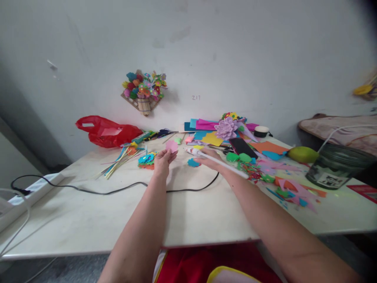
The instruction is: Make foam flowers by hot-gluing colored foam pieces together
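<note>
My left hand is closed, pinching a pink scalloped paper flower upright between thumb and fingers. My right hand is wrapped round a white glue gun. Its nozzle points left toward the pink flower, apart from it. A long whitish glue stick sticks out behind it over my wrist. Just below the right fingers is a blue scalloped piece; whether they touch it I cannot tell. Left of my left hand lies a stack of blue and orange flower pieces.
A black cord crosses the table from the power strip. Thin strips and a red bag lie left. Right are a phone, a purple flower, colourful scraps, a green fruit and a dark jar.
</note>
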The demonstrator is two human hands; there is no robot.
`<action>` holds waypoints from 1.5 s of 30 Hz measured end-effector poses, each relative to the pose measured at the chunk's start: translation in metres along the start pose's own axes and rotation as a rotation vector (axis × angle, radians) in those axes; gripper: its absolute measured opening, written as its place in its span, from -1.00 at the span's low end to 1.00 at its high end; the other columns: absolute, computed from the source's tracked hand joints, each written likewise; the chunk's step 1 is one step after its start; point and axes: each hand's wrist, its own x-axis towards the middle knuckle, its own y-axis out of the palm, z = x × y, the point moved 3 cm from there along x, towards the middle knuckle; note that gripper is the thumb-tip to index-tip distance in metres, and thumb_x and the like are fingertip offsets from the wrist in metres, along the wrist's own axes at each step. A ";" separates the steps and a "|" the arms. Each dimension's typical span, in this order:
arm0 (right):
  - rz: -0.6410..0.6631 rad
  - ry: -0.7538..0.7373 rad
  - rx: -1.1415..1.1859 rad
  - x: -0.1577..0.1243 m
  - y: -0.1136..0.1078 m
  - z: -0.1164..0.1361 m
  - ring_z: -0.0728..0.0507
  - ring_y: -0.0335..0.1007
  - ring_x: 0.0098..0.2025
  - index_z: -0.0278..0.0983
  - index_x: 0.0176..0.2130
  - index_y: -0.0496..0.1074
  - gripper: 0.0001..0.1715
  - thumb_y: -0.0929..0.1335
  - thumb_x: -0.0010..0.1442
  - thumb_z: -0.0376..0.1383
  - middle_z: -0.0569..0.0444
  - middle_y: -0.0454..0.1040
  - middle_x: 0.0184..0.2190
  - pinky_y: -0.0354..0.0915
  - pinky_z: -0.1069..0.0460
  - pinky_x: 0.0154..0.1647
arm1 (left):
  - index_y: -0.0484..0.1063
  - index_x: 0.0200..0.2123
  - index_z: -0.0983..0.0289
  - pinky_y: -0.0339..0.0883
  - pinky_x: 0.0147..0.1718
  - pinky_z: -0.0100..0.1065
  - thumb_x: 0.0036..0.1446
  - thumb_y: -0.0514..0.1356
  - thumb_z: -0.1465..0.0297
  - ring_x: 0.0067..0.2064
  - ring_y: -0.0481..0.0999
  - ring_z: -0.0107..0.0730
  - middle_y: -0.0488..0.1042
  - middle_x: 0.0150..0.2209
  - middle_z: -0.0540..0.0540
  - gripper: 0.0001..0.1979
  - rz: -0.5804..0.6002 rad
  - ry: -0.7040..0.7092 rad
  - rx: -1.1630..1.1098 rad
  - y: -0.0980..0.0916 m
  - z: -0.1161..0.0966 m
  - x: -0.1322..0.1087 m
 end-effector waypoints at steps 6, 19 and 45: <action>0.202 -0.079 -0.256 -0.002 0.021 0.002 -0.12 0.36 -0.20 -0.15 -0.14 0.43 -0.67 0.30 0.06 -0.18 0.09 0.48 -0.24 0.18 0.08 -0.27 | 0.34 -0.41 0.33 0.37 -0.22 -0.31 -0.18 0.31 0.35 -0.28 0.55 -0.31 0.49 -0.42 0.05 -0.74 -0.007 0.029 0.011 0.000 0.000 0.001; 0.245 -0.234 -0.403 -0.010 0.044 0.017 -0.14 0.34 -0.17 -0.25 -0.04 0.38 -0.56 0.27 0.12 -0.13 -0.06 0.43 -0.18 0.18 0.05 -0.20 | 0.33 -0.44 0.33 0.39 -0.27 -0.33 -0.24 0.35 0.34 -0.31 0.55 -0.27 0.49 -0.49 0.03 -0.70 0.067 -0.010 -0.007 0.010 -0.001 -0.008; 0.053 -0.147 -0.607 0.004 0.008 -0.036 -0.24 0.09 0.06 -0.21 -0.38 0.54 -0.84 0.35 0.02 -0.25 -0.02 0.37 -0.02 -0.04 -0.12 0.05 | 0.36 -0.45 0.33 0.40 -0.22 -0.24 -0.23 0.34 0.32 -0.31 0.55 -0.24 0.49 -0.47 0.07 -0.71 0.197 -0.095 0.090 0.016 0.002 -0.012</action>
